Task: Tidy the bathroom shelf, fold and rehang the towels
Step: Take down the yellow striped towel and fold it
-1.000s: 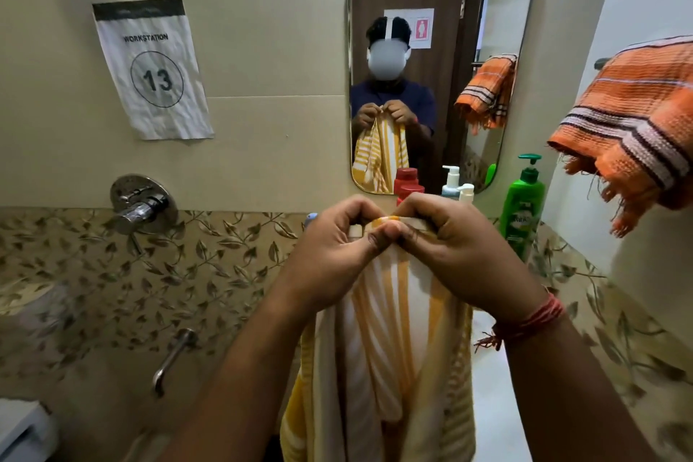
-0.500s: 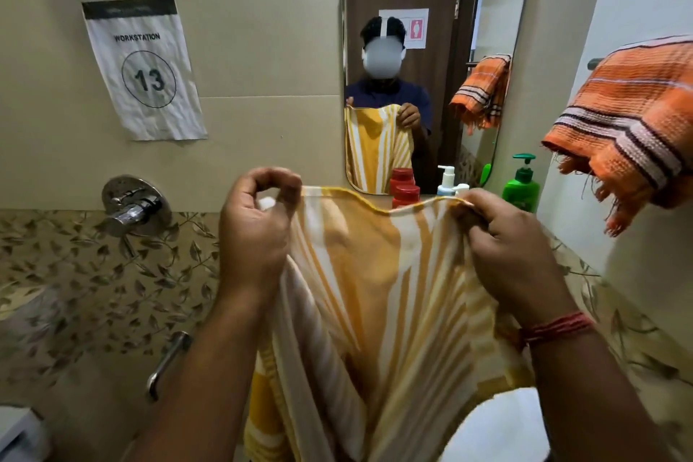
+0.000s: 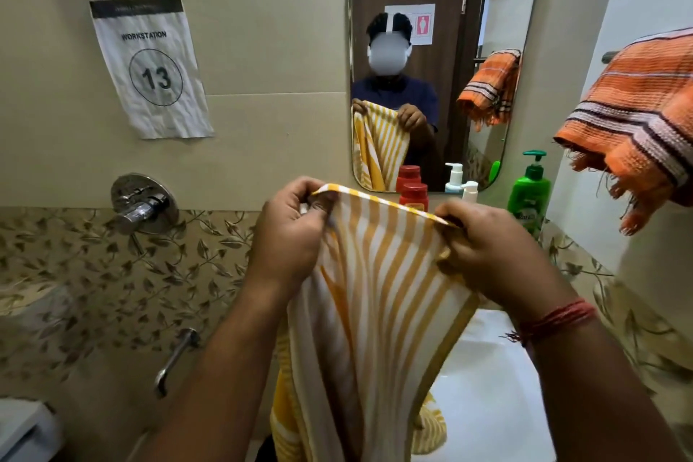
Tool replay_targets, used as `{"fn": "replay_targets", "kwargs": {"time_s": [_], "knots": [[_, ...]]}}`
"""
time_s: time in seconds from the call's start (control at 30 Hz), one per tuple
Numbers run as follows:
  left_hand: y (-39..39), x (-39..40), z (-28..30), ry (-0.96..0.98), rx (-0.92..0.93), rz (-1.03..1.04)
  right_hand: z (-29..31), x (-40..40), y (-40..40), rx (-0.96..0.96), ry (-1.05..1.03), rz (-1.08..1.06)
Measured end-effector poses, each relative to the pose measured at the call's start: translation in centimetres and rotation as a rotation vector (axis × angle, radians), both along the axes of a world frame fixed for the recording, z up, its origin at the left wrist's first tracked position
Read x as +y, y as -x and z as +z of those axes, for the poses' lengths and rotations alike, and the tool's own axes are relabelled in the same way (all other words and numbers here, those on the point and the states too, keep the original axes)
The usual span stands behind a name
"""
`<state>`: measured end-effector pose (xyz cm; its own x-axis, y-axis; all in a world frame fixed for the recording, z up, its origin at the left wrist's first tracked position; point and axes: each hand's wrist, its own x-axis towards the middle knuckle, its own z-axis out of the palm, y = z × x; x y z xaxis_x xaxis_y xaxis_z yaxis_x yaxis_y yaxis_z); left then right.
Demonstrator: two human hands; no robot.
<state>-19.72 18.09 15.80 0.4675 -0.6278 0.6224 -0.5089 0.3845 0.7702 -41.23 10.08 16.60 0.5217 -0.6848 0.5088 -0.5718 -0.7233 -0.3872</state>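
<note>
Bathroom wall, mirror [image 3: 446,60] above the basin [image 3: 487,386]. Yellow-striped towel [image 3: 378,311] held up at chest height; left hand [image 3: 288,236] and right hand [image 3: 491,248] each pinch a top corner, edge taut between them. Long axis hangs straight down. Orange striped towel [image 3: 637,124] already hangs at right, nearer the right hand.

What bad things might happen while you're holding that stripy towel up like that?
The yellow striped towel is pinched only at its top corners by the left hand and right hand, so a corner might slip free. Its long end hangs over the white sink and could get wet. Swinging it might knock over the red bottle behind.
</note>
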Motion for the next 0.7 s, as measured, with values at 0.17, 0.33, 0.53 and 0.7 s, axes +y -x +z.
{"fn": "replay_targets", "kwargs": {"time_s": [0.17,0.33,0.53,0.7], "knots": [[-1.3,-0.4,-0.4,-0.005,0.072,0.134,0.8,0.6,1.6,-0.099,-0.179,0.077],[-0.8,-1.5,-0.2,-0.064,0.061,0.057,2.2,2.5,1.5,-0.462,-0.626,0.491],[0.6,-2.1,0.2,-0.173,0.014,-0.101,1.8,3.0,0.2,-0.606,-0.883,0.901],[1.2,-0.9,0.5,-0.162,0.024,-0.205,1.1,2.6,-0.9,-0.584,-0.701,0.791]]}}
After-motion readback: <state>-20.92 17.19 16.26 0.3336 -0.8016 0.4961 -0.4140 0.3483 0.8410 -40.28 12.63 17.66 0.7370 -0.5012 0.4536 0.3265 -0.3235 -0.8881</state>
